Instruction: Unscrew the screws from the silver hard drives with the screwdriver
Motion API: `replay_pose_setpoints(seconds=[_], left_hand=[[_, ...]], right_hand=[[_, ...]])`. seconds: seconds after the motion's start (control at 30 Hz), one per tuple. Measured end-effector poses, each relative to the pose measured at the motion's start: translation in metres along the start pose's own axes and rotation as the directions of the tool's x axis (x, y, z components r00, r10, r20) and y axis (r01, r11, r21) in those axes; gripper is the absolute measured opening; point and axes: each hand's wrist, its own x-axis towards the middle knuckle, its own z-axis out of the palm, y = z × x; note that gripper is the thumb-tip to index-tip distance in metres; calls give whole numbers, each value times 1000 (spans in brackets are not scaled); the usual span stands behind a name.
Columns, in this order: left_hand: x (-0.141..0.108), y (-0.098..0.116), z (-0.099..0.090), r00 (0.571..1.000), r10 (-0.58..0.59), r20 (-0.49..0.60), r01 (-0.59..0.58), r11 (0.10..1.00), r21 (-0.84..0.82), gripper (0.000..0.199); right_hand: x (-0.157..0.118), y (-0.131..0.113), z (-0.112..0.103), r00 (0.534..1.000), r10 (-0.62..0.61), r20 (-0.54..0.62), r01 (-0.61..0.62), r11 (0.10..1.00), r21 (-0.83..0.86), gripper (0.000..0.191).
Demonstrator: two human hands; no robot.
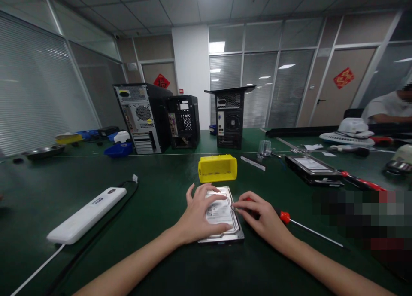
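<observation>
At the near middle of the green tabletop (pixel 164 180), a hard disk drive (pixel 220 212) lies flat, label up, its long axis running near to far with a slight lean. From my remote post I find both hands at work on it. My left hand (pixel 199 212) reaches over from the left, its grip spread wide: fingers across the far part, thumb across the near part, in my judgement steadying the drive rather than lifting it. My right hand (pixel 265 223) is at the right long edge, its grip drawn to a narrow pinch of thumb and forefinger. I rate this the governing relation: that edge lies directly left of the right grip, with the right hand the nearer to it.

Obscured: whether the right fingertips have hold of some small part or only touch the casing, I cannot tell. A screwdriver (pixel 315 232) extends rightward from behind or under the right hand; its handle is mostly covered, so I cannot confirm whether the palm holds it. The left hand hides part of the label. Just beyond the drive, dark specks inside a yellow plastic bin (pixel 219 163) defy identification. Pixelation masks the near right.
</observation>
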Motion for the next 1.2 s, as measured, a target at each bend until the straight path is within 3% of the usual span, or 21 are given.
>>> replay_pose_setpoints(seconds=[0.13,0.23,0.47,0.9,1.1,1.2], left_hand=[[0,6,-7,983,140,116,-147,988,53,90],[1,10,-7,966,188,175,-200,978,53,100],[2,15,-3,952,217,217,-234,970,58,91],[3,16,-5,946,194,258,-210,977,36,84],[4,12,-5,969,146,197,-151,988,11,78],[3,10,-6,971,172,165,-170,985,-26,65]], right_hand=[[-4,2,2,996,-87,-24,83,989,-120,27],[-7,1,2,994,-104,-29,96,971,-221,28],[-8,-4,2,992,-126,-10,117,944,-309,27],[-6,-6,-1,995,-97,16,97,952,-290,31],[-7,-9,0,997,-79,4,78,966,-248,33],[-9,-7,-2,997,-76,-31,65,963,-261,38]])
